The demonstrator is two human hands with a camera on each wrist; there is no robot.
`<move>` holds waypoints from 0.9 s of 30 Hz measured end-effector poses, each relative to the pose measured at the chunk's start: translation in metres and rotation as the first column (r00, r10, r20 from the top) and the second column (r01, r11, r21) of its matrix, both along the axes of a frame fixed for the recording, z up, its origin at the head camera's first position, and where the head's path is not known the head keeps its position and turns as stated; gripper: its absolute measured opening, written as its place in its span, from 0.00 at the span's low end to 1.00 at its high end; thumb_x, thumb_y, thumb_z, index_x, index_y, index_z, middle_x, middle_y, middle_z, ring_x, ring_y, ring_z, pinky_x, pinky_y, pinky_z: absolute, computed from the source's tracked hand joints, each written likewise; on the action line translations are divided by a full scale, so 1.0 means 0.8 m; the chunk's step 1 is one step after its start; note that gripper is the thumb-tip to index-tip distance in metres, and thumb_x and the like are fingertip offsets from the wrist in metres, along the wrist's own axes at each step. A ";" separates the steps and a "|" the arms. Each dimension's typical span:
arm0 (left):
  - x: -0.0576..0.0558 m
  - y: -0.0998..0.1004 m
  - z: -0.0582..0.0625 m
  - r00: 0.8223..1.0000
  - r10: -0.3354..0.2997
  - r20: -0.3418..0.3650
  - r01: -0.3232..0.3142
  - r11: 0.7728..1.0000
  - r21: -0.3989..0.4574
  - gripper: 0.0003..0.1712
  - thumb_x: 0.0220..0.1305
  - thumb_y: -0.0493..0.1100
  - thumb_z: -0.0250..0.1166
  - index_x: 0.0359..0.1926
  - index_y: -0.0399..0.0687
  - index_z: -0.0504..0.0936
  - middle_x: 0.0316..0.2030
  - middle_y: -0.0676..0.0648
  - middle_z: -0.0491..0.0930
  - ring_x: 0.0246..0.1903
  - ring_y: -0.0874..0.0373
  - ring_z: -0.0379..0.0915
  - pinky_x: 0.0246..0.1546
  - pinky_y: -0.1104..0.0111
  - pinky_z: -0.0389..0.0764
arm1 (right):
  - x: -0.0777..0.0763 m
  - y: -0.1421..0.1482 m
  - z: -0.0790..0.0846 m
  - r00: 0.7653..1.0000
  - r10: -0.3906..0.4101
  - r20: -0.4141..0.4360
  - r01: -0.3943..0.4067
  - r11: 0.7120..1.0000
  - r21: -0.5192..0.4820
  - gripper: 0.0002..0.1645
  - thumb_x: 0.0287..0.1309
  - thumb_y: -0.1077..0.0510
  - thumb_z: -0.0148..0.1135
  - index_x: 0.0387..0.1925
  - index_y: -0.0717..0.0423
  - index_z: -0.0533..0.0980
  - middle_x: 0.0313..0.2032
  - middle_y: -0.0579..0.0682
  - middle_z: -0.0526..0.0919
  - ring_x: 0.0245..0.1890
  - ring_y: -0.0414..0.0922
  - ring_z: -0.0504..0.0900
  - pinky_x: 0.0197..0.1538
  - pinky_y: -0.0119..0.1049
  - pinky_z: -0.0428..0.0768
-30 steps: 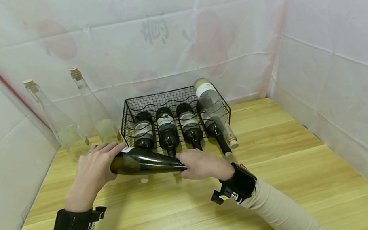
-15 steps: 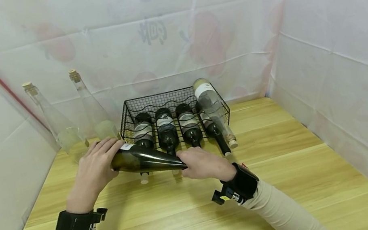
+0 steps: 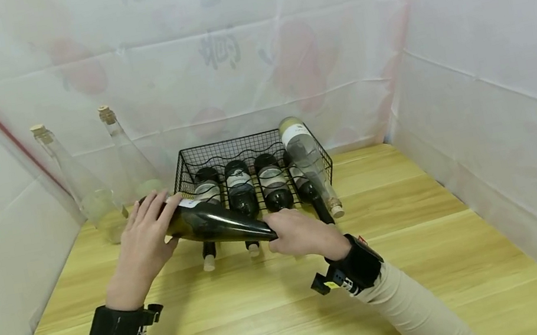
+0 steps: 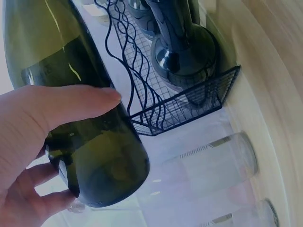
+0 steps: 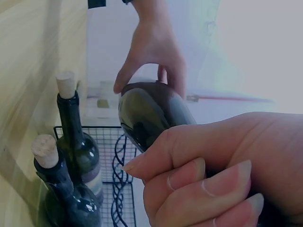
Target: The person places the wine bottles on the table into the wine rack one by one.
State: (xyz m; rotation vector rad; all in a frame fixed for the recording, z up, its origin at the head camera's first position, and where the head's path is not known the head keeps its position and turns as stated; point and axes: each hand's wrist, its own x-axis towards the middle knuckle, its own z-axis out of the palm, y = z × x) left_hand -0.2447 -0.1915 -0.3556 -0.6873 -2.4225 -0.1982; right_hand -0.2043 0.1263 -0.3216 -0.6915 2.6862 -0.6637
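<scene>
Both hands hold one dark green wine bottle (image 3: 219, 224) tilted sideways above the front of a black wire rack (image 3: 231, 140). Around its body near the base is my left hand (image 3: 144, 246), thumb on one side and fingers on the other, as the left wrist view confirms. My right hand (image 3: 302, 233) grips the neck with curled fingers, hiding the bottle's mouth. Beneath, several dark corked bottles (image 3: 243, 199) lie in the rack with necks toward me. A clear corked bottle (image 3: 306, 152) lies over the rack's right end, on top of the dark ones.
Two clear corked bottles, the outer one (image 3: 85, 185) and the inner one (image 3: 131, 161), stand upright left of the rack. The wooden table (image 3: 253, 326) is bounded by white sheeting (image 3: 503, 90) at the back and sides.
The held bottle has risen slightly and shifted a little right, together with both hands. The fingers of my left hand are more spread. The rack and other bottles have stayed put.
</scene>
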 end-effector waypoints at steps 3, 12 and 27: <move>-0.001 0.003 0.002 1.000 0.009 -0.017 -0.008 0.999 0.032 0.64 0.33 0.30 0.87 0.75 0.48 0.67 0.72 0.31 0.67 0.72 0.32 0.62 0.73 0.36 0.63 | 0.000 0.003 0.004 1.000 -0.012 0.015 0.012 1.000 -0.018 0.22 0.71 0.62 0.59 0.64 0.59 0.72 0.29 0.50 0.72 0.22 0.42 0.64 0.32 0.37 0.63; 0.001 0.007 0.006 0.999 0.003 -0.049 0.001 0.997 0.079 0.66 0.35 0.28 0.85 0.78 0.47 0.63 0.73 0.30 0.65 0.73 0.31 0.61 0.69 0.34 0.67 | 0.002 0.012 0.013 0.998 -0.061 0.019 0.062 0.997 -0.044 0.17 0.69 0.64 0.60 0.57 0.59 0.73 0.28 0.51 0.74 0.20 0.41 0.67 0.27 0.34 0.64; 0.000 0.011 0.004 0.998 -0.045 -0.036 0.048 0.995 0.086 0.57 0.47 0.27 0.79 0.78 0.48 0.64 0.75 0.28 0.60 0.73 0.28 0.59 0.67 0.36 0.70 | 0.004 0.022 0.025 0.983 -0.185 -0.012 0.185 0.983 -0.016 0.16 0.70 0.62 0.60 0.57 0.60 0.73 0.34 0.55 0.79 0.23 0.43 0.69 0.27 0.35 0.64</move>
